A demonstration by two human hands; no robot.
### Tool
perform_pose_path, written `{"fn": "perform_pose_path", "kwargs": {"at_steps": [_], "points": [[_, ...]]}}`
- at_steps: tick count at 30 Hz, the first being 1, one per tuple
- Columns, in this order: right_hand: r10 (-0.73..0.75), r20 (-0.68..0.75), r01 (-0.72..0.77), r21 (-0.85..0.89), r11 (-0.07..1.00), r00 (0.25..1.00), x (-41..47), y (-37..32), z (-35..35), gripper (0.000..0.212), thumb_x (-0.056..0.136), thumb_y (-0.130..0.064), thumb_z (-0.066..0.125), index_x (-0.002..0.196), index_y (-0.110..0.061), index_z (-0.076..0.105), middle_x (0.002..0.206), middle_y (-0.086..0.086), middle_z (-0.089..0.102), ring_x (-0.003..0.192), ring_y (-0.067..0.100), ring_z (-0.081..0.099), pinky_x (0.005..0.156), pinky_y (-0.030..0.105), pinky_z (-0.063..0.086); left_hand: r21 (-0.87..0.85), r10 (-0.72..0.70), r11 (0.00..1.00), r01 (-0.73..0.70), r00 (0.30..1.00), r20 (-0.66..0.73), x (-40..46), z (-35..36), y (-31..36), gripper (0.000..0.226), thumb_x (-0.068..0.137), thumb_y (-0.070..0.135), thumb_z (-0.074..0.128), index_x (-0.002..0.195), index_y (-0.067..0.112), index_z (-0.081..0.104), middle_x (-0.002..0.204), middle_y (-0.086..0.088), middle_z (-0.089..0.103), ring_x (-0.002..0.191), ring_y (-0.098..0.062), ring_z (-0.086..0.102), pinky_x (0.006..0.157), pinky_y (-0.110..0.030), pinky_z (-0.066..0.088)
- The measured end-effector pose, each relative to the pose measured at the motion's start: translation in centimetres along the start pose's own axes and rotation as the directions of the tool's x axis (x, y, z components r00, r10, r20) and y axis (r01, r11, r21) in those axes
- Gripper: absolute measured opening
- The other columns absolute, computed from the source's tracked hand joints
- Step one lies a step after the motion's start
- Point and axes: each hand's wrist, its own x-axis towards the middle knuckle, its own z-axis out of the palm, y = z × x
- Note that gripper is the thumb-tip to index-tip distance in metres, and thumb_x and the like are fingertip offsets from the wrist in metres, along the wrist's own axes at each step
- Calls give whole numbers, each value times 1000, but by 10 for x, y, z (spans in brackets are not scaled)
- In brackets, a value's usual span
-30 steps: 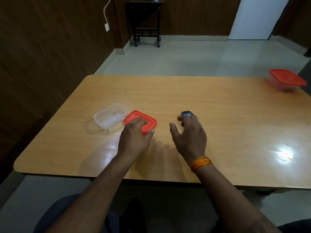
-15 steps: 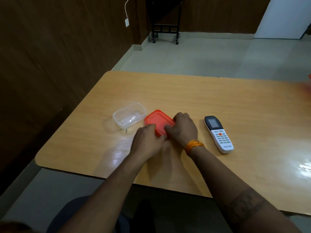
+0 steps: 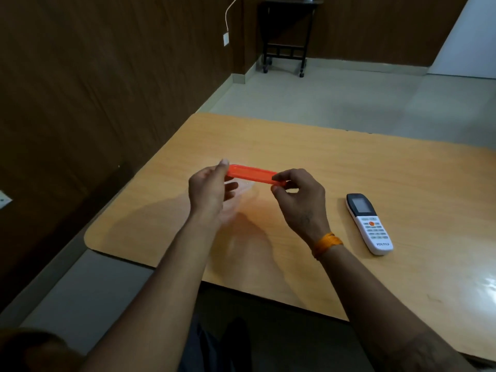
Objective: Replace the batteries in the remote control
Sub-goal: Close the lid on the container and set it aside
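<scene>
Both hands hold a red plastic lid (image 3: 252, 174) in the air above the table, nearly edge-on to me. My left hand (image 3: 208, 187) grips its left end and my right hand (image 3: 298, 194) pinches its right end. A clear plastic container (image 3: 243, 187) shows faintly beneath the lid, mostly hidden behind my left hand. A white remote control (image 3: 369, 224) with a dark screen end lies face up on the wooden table (image 3: 349, 162), to the right of my right hand. No batteries are visible.
The table's left edge and near-left corner (image 3: 91, 242) are close to my left arm. A dark wood-panelled wall runs along the left. A black wheeled stand (image 3: 285, 36) is on the floor far behind the table.
The red lid was lying on the table under both hands; now it is lifted and held over the clear container. My view has shifted left.
</scene>
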Motion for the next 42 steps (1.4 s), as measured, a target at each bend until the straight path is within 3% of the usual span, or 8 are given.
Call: {"fn": "perform_pose_path", "kwargs": {"at_steps": [4, 6, 10, 18, 24, 28, 36, 42], "points": [[143, 2, -141, 155, 978, 990, 17, -7, 17, 15, 93, -30, 72, 85, -18, 74, 100, -2, 70, 87, 11, 68, 80, 31, 59, 30, 17, 999, -17, 999, -29, 24, -20, 3, 8, 85, 2, 74, 82, 9, 76, 73, -9, 73, 63, -22, 67, 53, -25, 52], [195, -13, -191, 151, 970, 981, 28, -9, 27, 5, 90, -26, 75, 93, -21, 76, 108, 0, 69, 88, 14, 70, 84, 37, 61, 86, 8, 996, -4, 999, -49, 32, -25, 1, 8, 81, 1, 75, 81, 8, 76, 73, -11, 75, 62, -23, 68, 55, -26, 54], [305, 6, -304, 107, 947, 952, 51, -8, 51, 26, 82, -18, 79, 108, -19, 78, 97, 1, 72, 88, 18, 70, 86, 41, 62, 207, 15, 978, 9, 993, -115, 45, -32, -4, 2, 79, 10, 77, 81, 9, 76, 75, -15, 79, 57, -21, 71, 57, -29, 61], [366, 125, -354, -108, 929, 922, 80, -3, 81, 24, 82, -16, 74, 104, -17, 82, 103, 3, 79, 97, 23, 72, 92, 41, 61, 546, 172, 836, -53, 970, -170, 62, -43, -20, 28, 80, 32, 78, 64, 10, 73, 59, -3, 74, 59, -24, 76, 68, -43, 67], [415, 175, -396, -133, 908, 893, 77, 2, 89, 25, 80, -16, 67, 99, -19, 83, 101, 2, 80, 97, 23, 73, 91, 38, 60, 553, 132, 833, -16, 977, -170, 64, -42, -20, 12, 79, 26, 75, 75, 15, 72, 69, -6, 76, 57, -26, 75, 37, -30, 55], [419, 162, -409, -92, 908, 894, 72, 1, 91, 27, 83, -19, 67, 104, -22, 82, 105, 3, 78, 99, 24, 70, 92, 36, 58, 536, 93, 844, 20, 979, -184, 66, -40, -21, 10, 83, 22, 75, 75, 16, 72, 68, -6, 76, 57, -24, 76, 56, -42, 67], [411, 179, -431, 92, 898, 894, 55, 14, 90, 18, 95, -23, 69, 108, -23, 81, 98, -1, 73, 99, 20, 68, 93, 40, 59, 636, 230, 755, -161, 973, -27, 61, -38, -22, 49, 89, 49, 62, 71, 4, 67, 69, -12, 71, 70, -34, 72, 67, -42, 60], [314, 166, -347, 243, 906, 935, 35, 11, 94, 15, 95, -23, 70, 105, -21, 81, 95, -6, 76, 96, 18, 70, 89, 42, 60, 711, 27, 691, -131, 987, 156, 55, -26, -29, 65, 99, 68, 47, 87, 8, 69, 94, -13, 71, 91, -36, 66, 68, -35, 43]]}}
